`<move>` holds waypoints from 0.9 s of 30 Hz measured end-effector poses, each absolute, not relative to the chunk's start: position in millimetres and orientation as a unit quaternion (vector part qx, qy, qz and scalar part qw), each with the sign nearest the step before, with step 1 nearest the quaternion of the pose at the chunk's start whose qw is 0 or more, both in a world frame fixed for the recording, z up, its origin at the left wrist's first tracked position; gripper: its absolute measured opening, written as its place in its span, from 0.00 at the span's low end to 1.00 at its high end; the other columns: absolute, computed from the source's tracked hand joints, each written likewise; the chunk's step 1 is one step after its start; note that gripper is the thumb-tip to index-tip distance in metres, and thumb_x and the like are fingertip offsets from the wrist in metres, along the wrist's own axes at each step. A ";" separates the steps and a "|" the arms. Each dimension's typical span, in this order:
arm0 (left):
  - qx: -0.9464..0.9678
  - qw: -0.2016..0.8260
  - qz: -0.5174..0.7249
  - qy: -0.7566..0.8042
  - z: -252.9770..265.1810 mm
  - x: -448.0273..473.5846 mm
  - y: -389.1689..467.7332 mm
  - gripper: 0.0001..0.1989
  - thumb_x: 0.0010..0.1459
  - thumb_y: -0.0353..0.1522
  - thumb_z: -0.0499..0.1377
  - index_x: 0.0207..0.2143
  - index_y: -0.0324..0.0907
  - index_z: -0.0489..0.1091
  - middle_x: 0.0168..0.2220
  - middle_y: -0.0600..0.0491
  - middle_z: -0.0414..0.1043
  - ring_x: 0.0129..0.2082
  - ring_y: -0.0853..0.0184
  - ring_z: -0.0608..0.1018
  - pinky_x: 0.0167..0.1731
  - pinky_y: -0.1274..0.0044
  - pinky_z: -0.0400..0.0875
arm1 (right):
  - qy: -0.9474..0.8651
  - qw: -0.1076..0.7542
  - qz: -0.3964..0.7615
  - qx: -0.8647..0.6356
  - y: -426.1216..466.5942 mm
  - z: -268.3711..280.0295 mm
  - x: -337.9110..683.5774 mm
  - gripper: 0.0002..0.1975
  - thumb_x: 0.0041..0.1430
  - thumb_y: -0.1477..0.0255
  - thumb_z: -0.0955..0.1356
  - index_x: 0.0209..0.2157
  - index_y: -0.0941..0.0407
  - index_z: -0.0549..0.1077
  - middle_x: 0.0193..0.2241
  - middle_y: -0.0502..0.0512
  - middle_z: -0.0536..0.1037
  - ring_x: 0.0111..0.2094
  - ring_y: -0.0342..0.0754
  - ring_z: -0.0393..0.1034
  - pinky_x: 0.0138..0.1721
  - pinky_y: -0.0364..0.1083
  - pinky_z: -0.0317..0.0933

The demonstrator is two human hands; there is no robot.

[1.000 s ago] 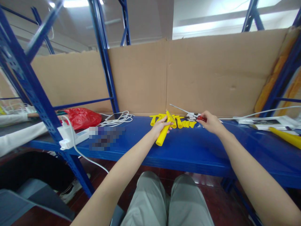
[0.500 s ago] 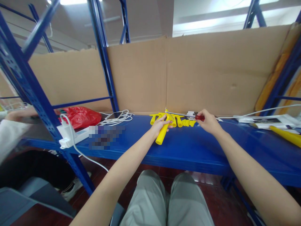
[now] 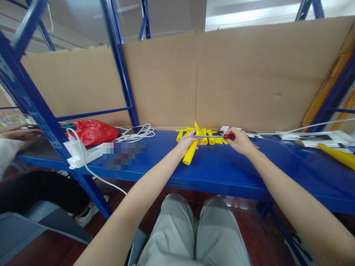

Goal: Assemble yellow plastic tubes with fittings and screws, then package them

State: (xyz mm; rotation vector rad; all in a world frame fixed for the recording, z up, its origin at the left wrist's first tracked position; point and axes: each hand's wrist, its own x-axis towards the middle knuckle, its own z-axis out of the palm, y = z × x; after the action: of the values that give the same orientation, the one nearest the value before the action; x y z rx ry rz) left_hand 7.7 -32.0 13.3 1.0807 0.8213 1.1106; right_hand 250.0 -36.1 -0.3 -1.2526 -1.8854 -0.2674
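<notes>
Over the blue table (image 3: 230, 170), the left hand (image 3: 183, 144) grips a yellow tube (image 3: 190, 155); the right hand (image 3: 240, 140) grips a red-handled screwdriver (image 3: 228, 136), shaft pointing left, crosswise to the tube.

Upper limbs: the left hand (image 3: 185, 144) and the right hand (image 3: 240, 141) are bare, as are the left forearm (image 3: 138, 199) and the right forearm (image 3: 291, 199), each uncovered from the wrist to the lower part of the view. Both forearms are slender and widen gradually toward the elbow. Lower limbs: plain trousers (image 3: 173, 221) in pale grey with a faint green cast. The cloth is matte and loosely cut, rounded over the knees (image 3: 179, 201), with shallow creases across the thighs (image 3: 166, 240).
</notes>
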 end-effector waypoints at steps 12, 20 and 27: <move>0.456 0.641 0.501 0.361 14.1 6.5 -31.7 0.42 0.55 0.18 0.58 0.68 0.52 0.52 0.47 0.45 0.77 0.20 0.73 0.78 0.15 0.85 0.63 | -0.769 0.406 -0.086 -0.486 -36.2 -2.2 246.5 0.06 0.47 0.75 0.65 0.30 0.52 0.66 0.28 0.54 0.77 0.30 0.51 0.71 0.33 0.48 0.63; 0.462 0.633 0.503 0.364 19.2 4.3 -37.9 0.39 0.54 0.18 0.59 0.67 0.46 0.56 0.43 0.46 0.77 0.19 0.75 0.76 0.15 0.85 0.65 | -0.763 0.401 -0.078 -0.500 -35.5 -0.7 250.9 0.07 0.46 0.75 0.65 0.30 0.52 0.65 0.28 0.54 0.77 0.30 0.50 0.71 0.33 0.47 0.63; 0.443 0.641 0.505 0.370 15.7 3.9 -33.0 0.39 0.55 0.21 0.62 0.67 0.46 0.55 0.43 0.45 0.78 0.19 0.73 0.77 0.14 0.85 0.64 | -0.744 0.400 -0.099 -0.526 -34.3 1.3 264.3 0.07 0.46 0.75 0.66 0.30 0.51 0.66 0.28 0.54 0.78 0.29 0.51 0.72 0.32 0.47 0.63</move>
State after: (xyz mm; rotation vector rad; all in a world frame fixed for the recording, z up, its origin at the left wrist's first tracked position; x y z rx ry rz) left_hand 3.9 -33.0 15.7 1.0109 0.8441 1.1515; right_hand 264.3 -34.3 1.3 -1.3302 -1.8818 -0.2505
